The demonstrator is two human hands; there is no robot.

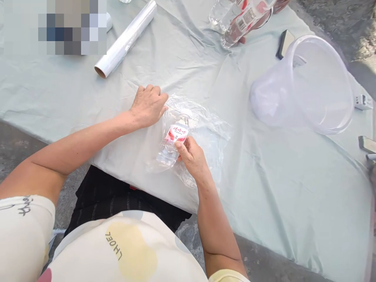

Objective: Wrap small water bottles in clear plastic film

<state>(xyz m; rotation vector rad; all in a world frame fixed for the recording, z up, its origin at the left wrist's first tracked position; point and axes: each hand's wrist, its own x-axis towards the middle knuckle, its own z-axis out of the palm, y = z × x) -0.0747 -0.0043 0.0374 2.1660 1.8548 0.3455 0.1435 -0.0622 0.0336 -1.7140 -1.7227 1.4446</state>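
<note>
A clear water bottle (175, 137) with a red and white label lies on a crinkled sheet of clear plastic film (210, 129) near the table's front edge. My right hand (192, 156) grips the bottle's lower right side, thumb on top of the label. Left of the bottle's neck, my left hand (149, 105) is closed, its fingertips pinching the film's edge; the exact grip is partly hidden by the hand itself. The film lies under the bottle and spreads out to its right.
A roll of plastic film (126, 39) lies at the back left. Several water bottles (243, 23) are at the back, with another person's fingers (242, 40) beside them. A translucent plastic bin (273, 94) lies on its side at right, a dark-edged box (284, 44) behind it. A pale cloth (279, 188) covers the table.
</note>
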